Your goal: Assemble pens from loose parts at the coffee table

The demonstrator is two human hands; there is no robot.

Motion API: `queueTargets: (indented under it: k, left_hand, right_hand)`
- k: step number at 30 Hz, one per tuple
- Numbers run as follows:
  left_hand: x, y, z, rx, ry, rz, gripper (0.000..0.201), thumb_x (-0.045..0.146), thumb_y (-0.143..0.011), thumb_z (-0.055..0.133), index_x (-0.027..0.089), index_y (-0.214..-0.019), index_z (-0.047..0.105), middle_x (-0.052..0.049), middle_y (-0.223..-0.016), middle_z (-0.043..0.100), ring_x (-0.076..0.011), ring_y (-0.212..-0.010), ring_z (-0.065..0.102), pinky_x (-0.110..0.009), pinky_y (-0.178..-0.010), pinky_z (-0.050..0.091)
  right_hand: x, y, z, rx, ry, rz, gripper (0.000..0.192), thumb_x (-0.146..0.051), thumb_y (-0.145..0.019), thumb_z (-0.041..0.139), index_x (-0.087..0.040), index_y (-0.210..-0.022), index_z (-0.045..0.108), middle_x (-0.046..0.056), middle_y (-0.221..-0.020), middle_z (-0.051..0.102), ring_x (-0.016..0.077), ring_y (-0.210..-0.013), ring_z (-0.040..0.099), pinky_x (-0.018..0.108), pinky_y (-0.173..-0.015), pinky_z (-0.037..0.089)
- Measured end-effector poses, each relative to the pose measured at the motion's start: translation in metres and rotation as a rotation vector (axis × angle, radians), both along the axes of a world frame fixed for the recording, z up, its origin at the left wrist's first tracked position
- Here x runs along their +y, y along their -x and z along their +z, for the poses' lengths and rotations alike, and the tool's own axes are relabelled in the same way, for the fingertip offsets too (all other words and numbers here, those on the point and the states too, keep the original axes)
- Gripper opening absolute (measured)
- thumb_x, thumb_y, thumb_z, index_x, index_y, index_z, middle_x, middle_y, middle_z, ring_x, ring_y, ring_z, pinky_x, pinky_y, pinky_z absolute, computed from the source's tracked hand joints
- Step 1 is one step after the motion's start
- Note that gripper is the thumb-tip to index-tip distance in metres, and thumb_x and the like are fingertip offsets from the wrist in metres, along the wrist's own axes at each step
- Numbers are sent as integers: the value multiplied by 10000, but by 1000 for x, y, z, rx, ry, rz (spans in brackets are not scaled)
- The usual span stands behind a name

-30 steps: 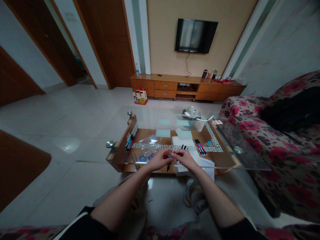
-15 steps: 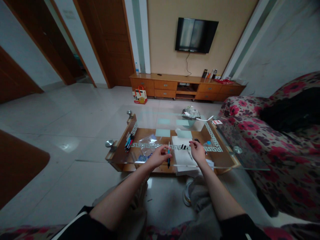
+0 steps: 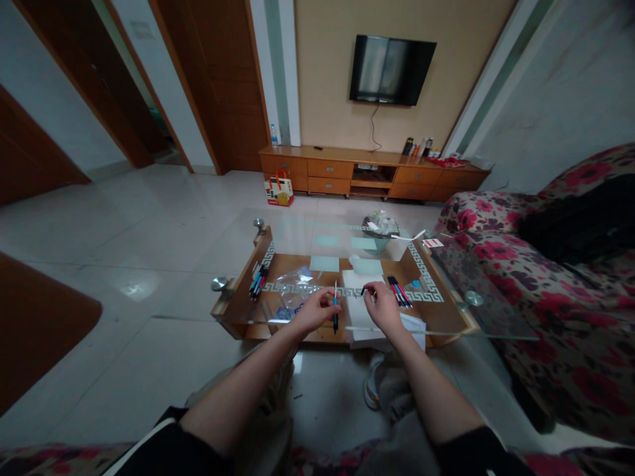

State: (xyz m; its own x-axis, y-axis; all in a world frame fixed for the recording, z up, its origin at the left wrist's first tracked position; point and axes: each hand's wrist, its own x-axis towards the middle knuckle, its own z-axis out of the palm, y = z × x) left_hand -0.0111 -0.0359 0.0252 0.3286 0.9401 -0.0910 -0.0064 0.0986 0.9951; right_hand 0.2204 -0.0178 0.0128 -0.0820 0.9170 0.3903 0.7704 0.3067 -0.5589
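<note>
Gripping a thin pen refill [image 3: 335, 305] upright above the glass tabletop [image 3: 446, 317], the left hand [image 3: 317, 311] has stayed put, while the right hand [image 3: 383, 305] has come back from the pens [image 3: 398, 291], fingers pinching a small black cap [image 3: 364, 290].

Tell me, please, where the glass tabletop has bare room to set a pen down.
Far half of the glass tabletop, beyond the plastic bag, is bare. The near edge is crowded: left pens, white paper, right pens, both hands.
</note>
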Motion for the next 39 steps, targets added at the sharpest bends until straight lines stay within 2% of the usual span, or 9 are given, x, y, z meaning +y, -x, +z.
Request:
queueTargets:
  k: [3,8,12,18,24,29,39]
  left_hand:
    - [1,0,-3,-13,1,-5,404,358,-718,773,179,-1021,573,53,-642,555,-109,-588,569,-232,-573,495]
    - [1,1,-3,-12,-1,-4,397,349,-722,772,177,-1019,572,46,-658,565,-110,-608,577,-225,-573,494]
    - [0,1,0,-14,13,-5,408,347,-709,783,176,-1010,568,48,-655,563,-112,-609,580,-227,-573,498]
    - [0,1,-1,-25,14,1,413,339,-699,789,172,-1005,570,47,-651,566,-112,-599,581,-226,-568,495]
    - [0,1,0,-15,3,-9,407,330,-703,780,165,-1011,571,42,-659,571,-113,-607,574,-226,-567,498]
    - [1,1,-2,-14,2,-12,391,312,-713,770,163,-1013,568,43,-661,568,-112,-609,573,-230,-574,505]
    - [-1,1,2,5,-8,-23,387,327,-719,772,164,-1012,577,41,-662,567,-114,-621,580,-221,-578,490]
  right_hand:
    - [-7,13,-5,-123,142,122,253,-204,-906,485,-191,-1093,655,92,-1029,642,213,-936,607,304,-855,448]
    - [-9,18,-20,-281,270,95,357,-197,-909,526,-193,-1252,625,132,-1195,604,236,-1051,600,302,-881,441]
    - [-8,13,-23,-331,284,75,372,-208,-901,559,-203,-1268,623,136,-1205,598,248,-1062,599,310,-870,438]
    - [-8,11,-16,-305,298,54,199,-212,-915,544,-215,-1066,674,92,-1127,618,214,-998,612,286,-802,433]
    - [-9,12,-13,-329,343,86,296,-177,-909,533,-204,-1178,653,102,-1173,616,208,-1054,598,277,-869,422]
    - [-11,13,-11,-332,345,107,288,-279,-948,523,-219,-1193,663,100,-1149,626,213,-1046,604,289,-891,425]
    - [-13,17,-11,-316,373,134,207,-333,-914,615,-256,-1077,718,70,-1091,644,208,-1014,612,283,-840,440]
